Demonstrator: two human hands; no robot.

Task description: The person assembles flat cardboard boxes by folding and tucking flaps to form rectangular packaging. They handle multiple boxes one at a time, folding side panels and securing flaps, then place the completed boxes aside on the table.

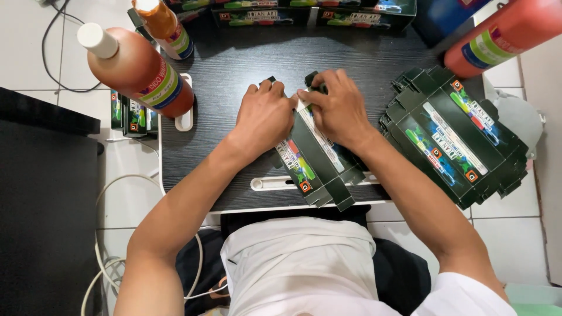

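The flat dark carton blank [316, 161] lies on the bench [234, 70] directly under both hands, its long axis running from the far end at the fingertips diagonally back toward the person's right. The left hand [264, 114] presses palm-down with fingers curled on the far end; the right hand [335, 108] pinches the same end, equally near.

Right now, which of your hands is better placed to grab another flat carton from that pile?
Probably the right hand. The stack of flat cartons lies just beside its wrist on the table, while the left hand would have to cross over the carton being folded.
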